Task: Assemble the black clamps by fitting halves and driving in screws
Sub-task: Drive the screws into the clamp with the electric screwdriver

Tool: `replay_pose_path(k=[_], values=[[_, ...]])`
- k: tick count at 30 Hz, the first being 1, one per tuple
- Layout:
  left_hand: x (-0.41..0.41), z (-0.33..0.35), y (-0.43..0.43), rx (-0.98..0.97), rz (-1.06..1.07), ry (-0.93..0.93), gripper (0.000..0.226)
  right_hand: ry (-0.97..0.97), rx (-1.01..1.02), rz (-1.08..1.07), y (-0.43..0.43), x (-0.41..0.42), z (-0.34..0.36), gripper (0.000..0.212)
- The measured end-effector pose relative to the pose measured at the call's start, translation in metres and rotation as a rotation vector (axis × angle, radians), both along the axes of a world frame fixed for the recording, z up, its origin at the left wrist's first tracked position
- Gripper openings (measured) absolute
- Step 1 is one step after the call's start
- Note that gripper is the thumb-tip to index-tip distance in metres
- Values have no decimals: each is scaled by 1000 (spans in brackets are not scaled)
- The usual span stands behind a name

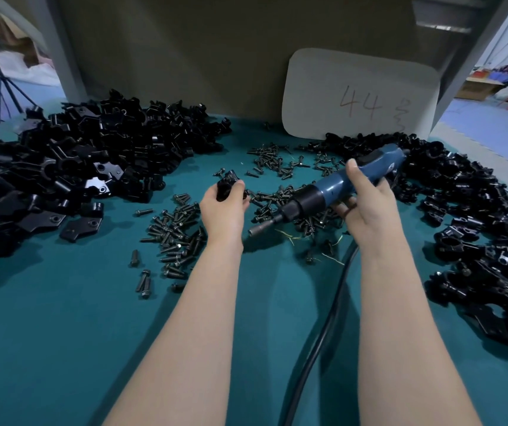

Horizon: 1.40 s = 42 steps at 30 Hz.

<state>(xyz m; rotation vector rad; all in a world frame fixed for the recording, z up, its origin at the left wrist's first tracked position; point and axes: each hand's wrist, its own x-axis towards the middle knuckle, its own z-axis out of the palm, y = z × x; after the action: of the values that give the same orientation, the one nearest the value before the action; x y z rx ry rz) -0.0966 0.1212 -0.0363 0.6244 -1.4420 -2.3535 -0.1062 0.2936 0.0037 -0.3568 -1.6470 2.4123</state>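
My left hand (225, 204) grips a black clamp (226, 183) above the teal table, fingers curled round it. My right hand (361, 198) holds a blue electric screwdriver (335, 189) by its body; its bit (260, 227) points down and left, a short way from the clamp. Loose black screws (176, 232) lie scattered beneath and between my hands. A big heap of black clamp halves (71, 167) fills the left side. Another pile of black clamps (486, 241) runs along the right.
The screwdriver's black cable (323, 333) trails toward me between my forearms. A white card marked 44 (360, 93) leans on the grey back panel (185, 50). The teal table surface (62, 348) stretches in front of me.
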Motion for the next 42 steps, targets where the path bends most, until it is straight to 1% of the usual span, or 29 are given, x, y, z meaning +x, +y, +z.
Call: replay_pose_path(k=[1, 2, 3, 4, 8, 11, 13, 15, 17, 18, 20, 23, 24, 26, 28, 31, 35, 42], values=[[1, 1, 0, 19, -4, 3, 2, 5, -45, 0, 0, 0, 0, 40], [1, 2, -1, 25, 0, 5, 7, -1, -103, -4, 0, 0, -1, 31], [1, 2, -1, 26, 6, 10, 10, -16, -173, -7, -1, 1, -1, 26], [0, 2, -1, 18, 12, 16, 11, -34, -240, -10, -2, 2, -2, 25], [2, 1, 1, -19, 6, 15, 3, -81, -367, 11, -9, 4, -1, 28], [1, 0, 2, -45, 8, 13, 6, -88, -389, 98, -14, 5, -1, 30], [0, 1, 1, -69, 7, 7, 3, -74, -392, 137, -15, 8, 0, 34], [0, 1, 1, -108, -5, -1, 11, -47, -406, 157, -13, 10, 3, 40], [1, -1, 0, -181, -9, -17, 15, 1, -474, 181, -12, 11, 6, 38], [1, -2, -1, -231, -5, -17, 13, 18, -510, 180, -11, 12, 8, 35], [1, -3, -2, -377, 17, -37, 10, 34, -576, 128, -10, 13, 12, 36], [2, -3, 0, -637, 64, -101, 13, 81, -687, -21, -9, 10, 16, 55], [3, -3, 2, -722, 69, -115, 14, 98, -723, -68, -9, 10, 16, 55], [5, -5, 5, -869, 67, -128, 16, 113, -764, -144, -12, 10, 16, 48], [7, -6, 7, -960, 58, -135, 18, 115, -784, -206, -12, 9, 14, 48], [9, -5, 8, -1038, 43, -127, 16, 121, -820, -274, -11, 8, 12, 44], [11, -5, 11, -1101, 28, -119, 18, 153, -808, -323, -11, 8, 10, 39], [10, -4, 11, -1124, 24, -149, 23, 142, -763, -338, -16, 4, 8, 46]])
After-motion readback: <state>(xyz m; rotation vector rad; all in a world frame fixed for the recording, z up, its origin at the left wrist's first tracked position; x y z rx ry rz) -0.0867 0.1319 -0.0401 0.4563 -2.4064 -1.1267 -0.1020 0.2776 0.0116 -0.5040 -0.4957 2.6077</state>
